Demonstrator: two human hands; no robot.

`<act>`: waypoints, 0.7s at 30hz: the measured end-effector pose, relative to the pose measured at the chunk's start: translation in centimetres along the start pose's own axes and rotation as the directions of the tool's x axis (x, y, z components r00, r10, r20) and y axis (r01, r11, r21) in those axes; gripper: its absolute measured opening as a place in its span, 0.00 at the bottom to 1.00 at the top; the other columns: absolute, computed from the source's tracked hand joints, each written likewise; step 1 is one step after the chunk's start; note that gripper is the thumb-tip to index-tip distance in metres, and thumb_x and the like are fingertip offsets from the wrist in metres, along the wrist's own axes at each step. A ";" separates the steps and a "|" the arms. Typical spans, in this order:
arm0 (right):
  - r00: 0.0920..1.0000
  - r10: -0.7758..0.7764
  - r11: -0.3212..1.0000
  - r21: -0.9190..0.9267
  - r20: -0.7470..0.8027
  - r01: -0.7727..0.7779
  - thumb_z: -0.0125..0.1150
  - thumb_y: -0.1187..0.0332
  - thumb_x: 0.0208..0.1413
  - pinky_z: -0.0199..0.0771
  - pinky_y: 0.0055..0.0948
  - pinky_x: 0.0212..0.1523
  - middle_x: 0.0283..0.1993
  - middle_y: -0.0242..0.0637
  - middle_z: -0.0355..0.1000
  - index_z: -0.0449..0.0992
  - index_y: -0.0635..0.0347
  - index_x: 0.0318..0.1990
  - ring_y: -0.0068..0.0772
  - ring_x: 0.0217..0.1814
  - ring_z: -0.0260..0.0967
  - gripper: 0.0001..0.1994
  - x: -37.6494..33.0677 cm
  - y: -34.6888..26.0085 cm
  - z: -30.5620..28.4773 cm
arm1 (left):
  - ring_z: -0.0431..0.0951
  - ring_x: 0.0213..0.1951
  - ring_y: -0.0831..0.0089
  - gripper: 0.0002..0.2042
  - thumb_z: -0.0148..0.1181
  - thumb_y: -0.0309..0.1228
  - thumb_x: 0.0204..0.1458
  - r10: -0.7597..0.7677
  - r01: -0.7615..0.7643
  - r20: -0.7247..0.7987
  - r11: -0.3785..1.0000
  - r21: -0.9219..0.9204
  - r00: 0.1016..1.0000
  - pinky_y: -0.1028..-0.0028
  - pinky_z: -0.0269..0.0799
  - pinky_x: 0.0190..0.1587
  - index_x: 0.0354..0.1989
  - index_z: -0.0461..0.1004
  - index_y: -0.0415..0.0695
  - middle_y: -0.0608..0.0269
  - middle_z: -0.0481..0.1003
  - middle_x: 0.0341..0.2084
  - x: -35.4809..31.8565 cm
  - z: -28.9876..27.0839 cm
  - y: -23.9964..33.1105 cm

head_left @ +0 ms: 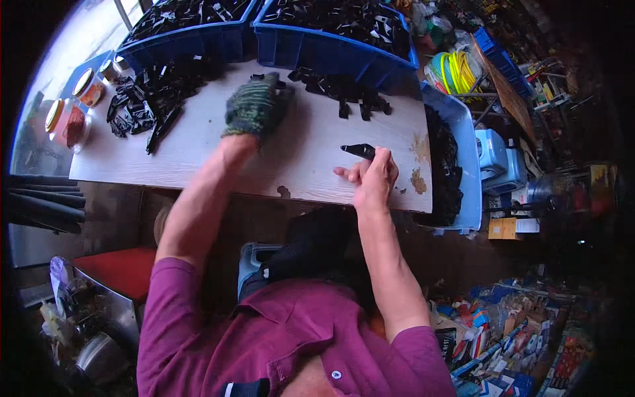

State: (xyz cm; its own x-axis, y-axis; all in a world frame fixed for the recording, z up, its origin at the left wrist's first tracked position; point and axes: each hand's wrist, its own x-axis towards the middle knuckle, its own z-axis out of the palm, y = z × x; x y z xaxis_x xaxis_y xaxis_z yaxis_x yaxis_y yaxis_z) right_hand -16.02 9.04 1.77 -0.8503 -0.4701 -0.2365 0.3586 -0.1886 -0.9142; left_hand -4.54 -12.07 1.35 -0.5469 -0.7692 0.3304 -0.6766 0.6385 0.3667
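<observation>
Black part (pixel 359 150): small, elongated, pinched in the fingers above the right half of the board, tip pointing left.
Right hand (pixel 372 176): bare, closed around the black part, little finger spread toward the left.
Left hand (pixel 254 106): in a green knitted glove, back upward, reaching to the loose black pieces at the far edge; grip not discernible.
Board (pixel 218 155): pale wood-grain worktop, two brown stains near its right end.
Black piles: one at far left (pixel 149 99), one at far centre (pixel 344 89).
Blue bins: two at the far side (pixel 317 49), one at the right end (pixel 463 152), all filled with black parts.
Jars (pixel 66 119): about four, round lids, left edge.
Cardboard box (pixel 503 228): small, brown, right of the bin.
</observation>
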 end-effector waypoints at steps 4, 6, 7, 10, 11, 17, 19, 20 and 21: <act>0.987 0.085 0.996 0.017 -0.139 -0.083 0.50 0.53 0.61 0.77 0.50 0.19 0.14 0.29 0.45 0.59 0.56 0.32 0.27 0.10 0.49 0.17 3.7 -1.6 -2.3 | 0.75 0.47 0.46 0.17 0.54 0.44 0.55 0.045 -0.058 0.089 0.987 0.150 0.995 0.51 0.74 0.44 0.47 0.73 0.47 0.49 0.75 0.44 -0.3 -1.0 -0.8; 0.971 -0.013 1.000 -0.001 -0.237 0.013 0.47 0.54 0.61 0.80 0.49 0.22 0.13 0.28 0.47 0.59 0.56 0.25 0.26 0.11 0.50 0.18 5.1 -4.3 -2.5 | 0.74 0.47 0.46 0.16 0.55 0.42 0.55 0.084 -0.102 0.109 0.979 0.174 0.990 0.51 0.74 0.44 0.47 0.72 0.47 0.49 0.73 0.45 -1.8 -1.5 -1.1; 0.964 -0.094 0.995 -0.013 -0.250 0.094 0.48 0.52 0.60 0.80 0.50 0.23 0.14 0.30 0.48 0.61 0.57 0.28 0.27 0.11 0.51 0.18 7.3 -5.3 -5.1 | 0.73 0.47 0.47 0.15 0.55 0.40 0.54 0.135 -0.152 0.128 0.979 0.134 0.983 0.51 0.74 0.44 0.46 0.72 0.47 0.50 0.74 0.44 -2.4 -1.9 -0.6; 0.823 -0.154 0.984 -0.007 -0.547 0.180 0.57 0.52 0.55 0.80 0.49 0.23 0.17 0.33 0.54 0.65 0.59 0.30 0.29 0.11 0.53 0.18 9.4 -7.9 -7.0 | 0.74 0.46 0.50 0.16 0.56 0.38 0.53 0.249 -0.256 0.090 0.963 0.087 0.964 0.53 0.74 0.44 0.49 0.73 0.48 0.52 0.74 0.43 -4.6 -1.8 -1.1; 0.821 -0.157 0.983 -0.010 -0.548 0.182 0.57 0.52 0.55 0.80 0.49 0.23 0.17 0.33 0.54 0.65 0.59 0.30 0.29 0.11 0.53 0.18 9.5 -7.9 -6.9 | 0.74 0.46 0.51 0.17 0.56 0.38 0.52 0.231 -0.241 0.106 0.966 0.093 0.967 0.53 0.74 0.43 0.50 0.73 0.49 0.53 0.75 0.42 -5.1 -1.9 -1.0; 0.964 -0.046 0.955 -0.295 -0.263 -0.035 0.71 0.56 0.49 0.79 0.39 0.19 0.13 0.28 0.56 0.70 0.60 0.36 0.23 0.10 0.54 0.19 8.5 -4.7 -3.6 | 0.77 0.40 0.51 0.14 0.53 0.35 0.56 0.305 -0.311 0.088 0.948 0.063 0.948 0.55 0.75 0.39 0.50 0.76 0.52 0.55 0.77 0.36 -5.0 -1.9 0.0; 0.988 0.021 0.891 -0.445 -0.151 -0.087 0.74 0.58 0.47 0.76 0.34 0.16 0.15 0.27 0.58 0.72 0.60 0.38 0.22 0.08 0.52 0.20 8.9 -3.9 -2.3 | 0.77 0.42 0.53 0.14 0.54 0.36 0.56 0.388 -0.385 0.050 0.921 -0.064 0.920 0.57 0.75 0.41 0.49 0.76 0.51 0.56 0.77 0.38 -4.8 -1.7 -0.2; 0.988 0.021 0.891 -0.446 -0.155 -0.089 0.74 0.58 0.47 0.76 0.34 0.16 0.15 0.27 0.58 0.72 0.60 0.38 0.22 0.08 0.52 0.20 9.1 -3.6 -1.7 | 0.77 0.42 0.53 0.14 0.54 0.36 0.56 0.389 -0.386 0.052 0.920 -0.068 0.920 0.57 0.75 0.41 0.49 0.76 0.51 0.56 0.77 0.38 -4.8 -1.7 0.0; 0.992 -0.001 0.853 -0.517 -0.122 -0.063 0.75 0.58 0.46 0.74 0.32 0.15 0.15 0.27 0.59 0.73 0.60 0.37 0.21 0.09 0.52 0.20 9.2 -3.4 -1.1 | 0.77 0.42 0.54 0.14 0.54 0.36 0.56 0.337 -0.334 0.036 0.940 -0.063 0.941 0.57 0.75 0.42 0.50 0.76 0.51 0.57 0.78 0.39 -4.9 -1.8 0.3</act>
State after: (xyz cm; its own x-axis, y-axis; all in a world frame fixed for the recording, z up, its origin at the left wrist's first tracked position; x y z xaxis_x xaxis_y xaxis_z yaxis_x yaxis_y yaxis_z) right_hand -25.52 6.28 2.37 -0.8915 -0.3608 -0.2739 0.1600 0.3147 -0.9356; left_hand -1.16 -8.06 1.39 -0.7600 -0.5097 0.4033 -0.4227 0.8590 0.2890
